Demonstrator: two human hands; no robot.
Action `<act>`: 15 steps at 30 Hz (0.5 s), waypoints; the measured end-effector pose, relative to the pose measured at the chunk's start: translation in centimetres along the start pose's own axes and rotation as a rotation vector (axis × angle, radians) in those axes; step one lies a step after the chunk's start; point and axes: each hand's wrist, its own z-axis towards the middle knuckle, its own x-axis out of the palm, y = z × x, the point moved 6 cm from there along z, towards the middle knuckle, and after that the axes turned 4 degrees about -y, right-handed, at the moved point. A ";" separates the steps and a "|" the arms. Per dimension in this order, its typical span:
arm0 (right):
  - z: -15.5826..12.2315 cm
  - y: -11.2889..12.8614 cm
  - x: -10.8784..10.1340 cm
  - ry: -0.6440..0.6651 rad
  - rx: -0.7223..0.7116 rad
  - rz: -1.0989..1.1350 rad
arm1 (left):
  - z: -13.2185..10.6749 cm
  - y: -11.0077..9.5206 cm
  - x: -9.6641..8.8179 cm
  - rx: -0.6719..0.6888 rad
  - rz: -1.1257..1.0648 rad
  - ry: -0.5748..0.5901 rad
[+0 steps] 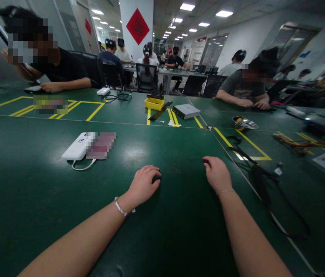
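My left hand [143, 184] rests on the green table [35, 192] with its fingers curled under; nothing shows in it. A bead bracelet circles that wrist. My right hand [216, 173] lies a little to the right, knuckles up, fingers bent down onto the mat, and I see nothing in its grip. A white power bank [76, 148] with a looped cable lies to the far left of my left hand.
Black straps and cables [251, 161] trail along the right. Further back are a yellow parts bin [154, 103], a grey box [186, 110] and a metal bowl [244, 123]. Other people sit at the far edge and at tables behind. Yellow tape lines mark the mat.
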 end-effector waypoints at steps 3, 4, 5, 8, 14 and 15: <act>-1.0 6.0 -0.1 -0.004 -0.237 0.163 | 0.0 -0.2 0.0 -0.052 -0.136 0.009; -1.5 8.0 0.0 0.008 -0.307 0.206 | -0.1 -0.2 0.1 -0.072 -0.217 0.025; -2.1 9.9 0.0 0.023 -0.373 0.244 | -0.1 -0.2 0.3 -0.088 -0.295 0.042; -3.8 14.4 0.3 0.068 -0.525 0.337 | -0.2 -0.1 0.8 -0.110 -0.464 0.072; -4.0 14.9 0.5 0.093 -0.538 0.402 | 0.3 0.6 1.1 -0.219 -0.783 0.054; -3.4 13.8 0.4 0.083 -0.481 0.356 | 0.3 0.7 1.1 -0.256 -0.843 0.045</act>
